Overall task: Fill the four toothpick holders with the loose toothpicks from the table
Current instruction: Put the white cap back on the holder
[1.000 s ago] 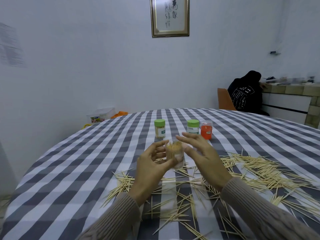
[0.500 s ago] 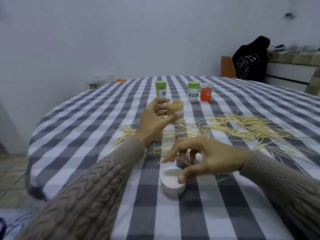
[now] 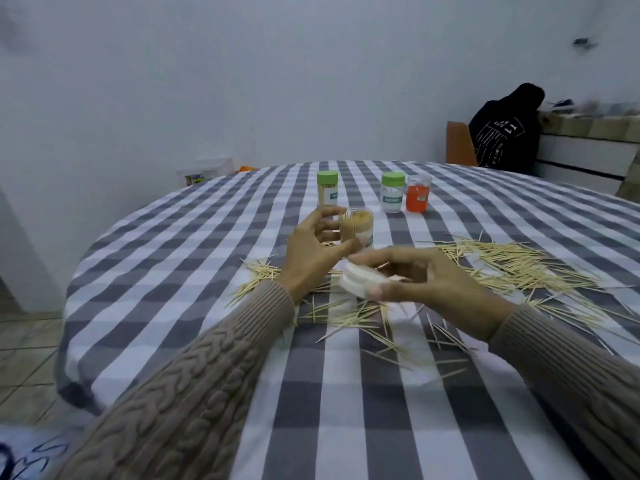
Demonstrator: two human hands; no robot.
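My left hand (image 3: 308, 251) grips a clear toothpick holder (image 3: 356, 230) packed with toothpicks, lidless, held above the table. My right hand (image 3: 426, 282) pinches a white round lid (image 3: 360, 284) just below and in front of that holder. Farther back stand a green-capped holder with toothpicks (image 3: 327, 192), a green-capped clear holder (image 3: 392, 192) and an orange holder (image 3: 418, 194). Loose toothpicks (image 3: 509, 268) lie scattered on the checked tablecloth, mostly to the right and under my hands.
The round table (image 3: 173, 289) has a grey and white checked cloth; its edge curves off at the left over a tiled floor. A person in black sits at the far right by an orange chair (image 3: 457, 147). A clear box (image 3: 204, 171) sits beyond the table's far left.
My right hand picked the white lid up off the table near the front and lifted it toward the holder. My left hand kept the filled holder raised.
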